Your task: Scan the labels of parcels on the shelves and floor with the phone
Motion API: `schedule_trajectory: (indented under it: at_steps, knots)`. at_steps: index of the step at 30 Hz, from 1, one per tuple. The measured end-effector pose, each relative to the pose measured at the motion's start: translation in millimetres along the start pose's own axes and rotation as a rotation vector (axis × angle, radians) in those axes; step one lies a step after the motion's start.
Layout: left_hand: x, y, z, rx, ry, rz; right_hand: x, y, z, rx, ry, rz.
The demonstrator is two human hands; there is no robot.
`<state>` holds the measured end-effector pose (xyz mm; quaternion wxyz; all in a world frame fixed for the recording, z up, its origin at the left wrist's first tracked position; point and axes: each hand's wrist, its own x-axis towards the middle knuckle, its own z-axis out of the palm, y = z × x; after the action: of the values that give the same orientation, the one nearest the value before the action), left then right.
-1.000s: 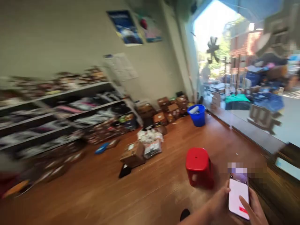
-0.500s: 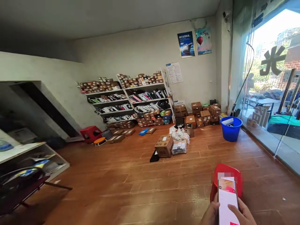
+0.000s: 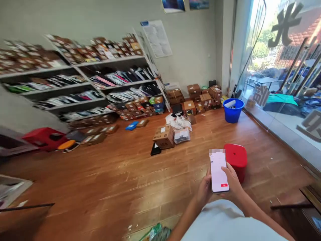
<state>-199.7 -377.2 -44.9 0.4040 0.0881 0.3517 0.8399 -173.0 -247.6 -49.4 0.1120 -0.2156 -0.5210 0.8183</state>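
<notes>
A smartphone with a lit, mostly white screen and a red button near its bottom is held upright in front of my body. My left hand is closed around its left edge. My right hand grips the right edge, and its thumb lies over the screen. The fingers behind the phone are hidden. Just beyond the phone, to the right, stands a red plastic stool.
Shelves full of parcels line the wall at left. Cartons and plastic-wrapped packages lie on the wooden floor. A blue bucket stands near the glass front. A green plastic bag lies at the bottom edge.
The view has tilted down and turned, bringing my forearms and light-coloured clothing into sight. Both hands still hold the phone. The picture at the top of its screen has given way to white.
</notes>
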Motion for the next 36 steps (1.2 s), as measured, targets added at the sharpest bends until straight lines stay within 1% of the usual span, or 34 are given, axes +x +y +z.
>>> schedule_trajectory:
  at_steps: [3, 8, 11, 15, 18, 21, 24, 28, 31, 33, 36]
  knots:
    - [-2.4, 15.0, -6.6, 0.069, 0.046, -0.038, 4.8, 0.3, 11.4, -0.032, 0.030, -0.032]
    - [-9.3, 22.1, -18.1, 0.121, 0.024, -0.092, 6.1, 3.9, 18.0, -0.091, 0.028, -0.068]
    - [-10.4, 21.2, -19.8, 0.120, 0.011, -0.096, 3.0, 1.9, 15.2, -0.084, -0.013, -0.063]
    - [-8.1, 23.1, -19.5, 0.072, 0.009, -0.047, -5.9, -5.7, 8.4, -0.063, -0.120, -0.023]
    - [-6.5, 26.5, -22.5, 0.059, -0.017, -0.034, -10.6, -8.0, 5.1, -0.060, -0.168, -0.001]
    - [-6.3, 28.0, -26.7, 0.064, -0.026, -0.037, -10.2, -5.3, 3.8, -0.063, -0.167, -0.002]
    - [-6.3, 26.9, -28.3, 0.070, -0.023, -0.071, -8.4, -1.1, 3.2, -0.067, -0.149, -0.013]
    - [-5.3, 25.1, -23.7, 0.080, -0.020, -0.080, -10.3, 3.6, 3.3, -0.077, -0.141, -0.040]
    - [-5.1, 25.7, -19.8, 0.109, -0.036, -0.067, -13.0, 6.2, 3.4, -0.102, -0.123, -0.062]
    - [-5.9, 26.7, -19.4, 0.123, -0.048, -0.083, -14.3, 6.0, 2.2, -0.109, -0.115, -0.069]
    - [-7.4, 29.0, -20.7, 0.112, -0.057, -0.134, -16.0, 0.9, -1.9, -0.095, -0.152, -0.050]
